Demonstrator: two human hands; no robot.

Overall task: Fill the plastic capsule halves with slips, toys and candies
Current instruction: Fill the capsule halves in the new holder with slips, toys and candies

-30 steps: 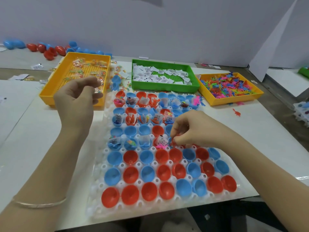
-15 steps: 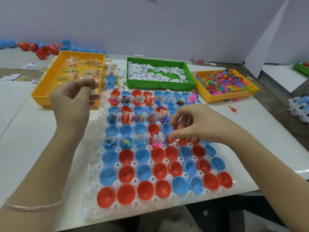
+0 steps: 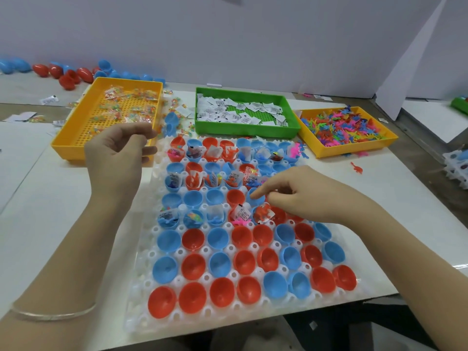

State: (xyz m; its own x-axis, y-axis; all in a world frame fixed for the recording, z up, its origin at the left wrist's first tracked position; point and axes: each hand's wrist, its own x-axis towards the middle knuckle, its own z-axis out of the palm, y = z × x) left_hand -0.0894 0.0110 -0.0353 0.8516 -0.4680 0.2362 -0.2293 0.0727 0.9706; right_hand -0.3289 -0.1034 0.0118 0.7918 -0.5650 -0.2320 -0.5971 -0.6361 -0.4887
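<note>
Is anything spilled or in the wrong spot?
Yes. A red toy lies alone on the table, outside the toy tray. Candy packets are scattered between the candy tray and the green slip tray.

Red and blue right across the board: red capsule halves (image 3: 162, 301) and blue capsule halves (image 3: 169, 240) sit mixed in a translucent white holder tray (image 3: 149, 254). Behind them, the left yellow tray (image 3: 68, 153) shows clear-wrapped candies (image 3: 126, 107) speckled in many colours. The green tray (image 3: 243, 131) shows white slips (image 3: 240, 114) with black print, and the right yellow tray (image 3: 354, 148) shows pink, blue, orange and green toys (image 3: 342, 125). There's a silver bracelet (image 3: 53, 314) over the white table (image 3: 379, 198).
</note>
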